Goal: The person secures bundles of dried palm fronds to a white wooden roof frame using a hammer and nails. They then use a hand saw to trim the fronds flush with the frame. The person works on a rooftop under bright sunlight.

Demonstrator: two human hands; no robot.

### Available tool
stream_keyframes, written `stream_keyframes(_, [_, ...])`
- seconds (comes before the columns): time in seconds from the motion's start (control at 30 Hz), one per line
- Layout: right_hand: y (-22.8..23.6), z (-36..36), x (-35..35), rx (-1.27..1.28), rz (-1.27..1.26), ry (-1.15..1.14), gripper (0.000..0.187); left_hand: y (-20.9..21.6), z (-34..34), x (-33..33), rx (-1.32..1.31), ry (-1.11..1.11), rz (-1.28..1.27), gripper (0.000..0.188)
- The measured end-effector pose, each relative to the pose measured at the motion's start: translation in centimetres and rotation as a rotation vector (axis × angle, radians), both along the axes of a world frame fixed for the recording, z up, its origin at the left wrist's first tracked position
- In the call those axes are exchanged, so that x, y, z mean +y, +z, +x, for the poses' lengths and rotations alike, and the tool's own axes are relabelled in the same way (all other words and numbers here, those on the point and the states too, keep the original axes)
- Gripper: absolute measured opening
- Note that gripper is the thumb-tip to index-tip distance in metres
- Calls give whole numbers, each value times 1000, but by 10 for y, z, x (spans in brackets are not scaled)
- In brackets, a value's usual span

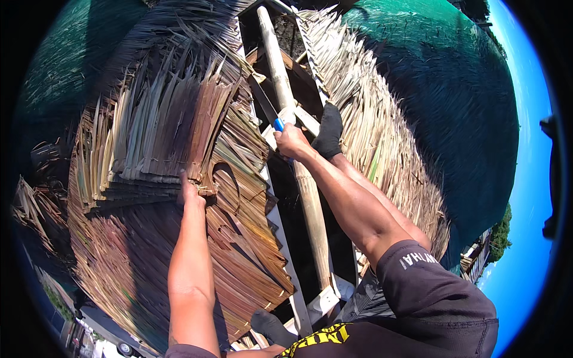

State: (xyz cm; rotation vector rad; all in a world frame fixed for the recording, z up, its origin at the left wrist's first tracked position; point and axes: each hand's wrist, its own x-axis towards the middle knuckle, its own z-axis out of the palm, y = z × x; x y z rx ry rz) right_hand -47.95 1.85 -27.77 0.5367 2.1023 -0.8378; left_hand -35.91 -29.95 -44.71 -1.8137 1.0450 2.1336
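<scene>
My left hand [190,192] grips the near edge of a stack of dried-leaf thatch panels [161,125], its thumb on top and its other fingers hidden behind the edge. The stack lies on the thatched roof slope to the left. In my right hand [290,142] is a long-bladed cutting tool with a blue handle [279,125]; whether it is a saw or a long knife I cannot tell. Its dark blade [262,100] points forward and left, toward the right side of the stack. My right fist is above a bamboo pole [310,209].
The pole runs along the open ridge gap, with pale frame beams [280,238] and dark space below. My socked feet [329,130] brace on either side. Thatch [382,113] covers the right slope. Green netting [418,36] lies over the roof beyond, dropping away at the far right.
</scene>
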Motion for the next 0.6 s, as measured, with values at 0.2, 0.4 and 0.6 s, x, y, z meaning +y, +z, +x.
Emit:
stream_keyframes(0.2, [85,-38,3,1138,-187,-113,25,2,6,-1,53,-27,32,72])
stream_keyframes(0.4, [3,35,2,-36,108,-2,38,3,10,2,131,-3,62,82])
stream_keyframes(0.6, [26,8,-3,591,189,54,34,3,6,1,93,30,71,87])
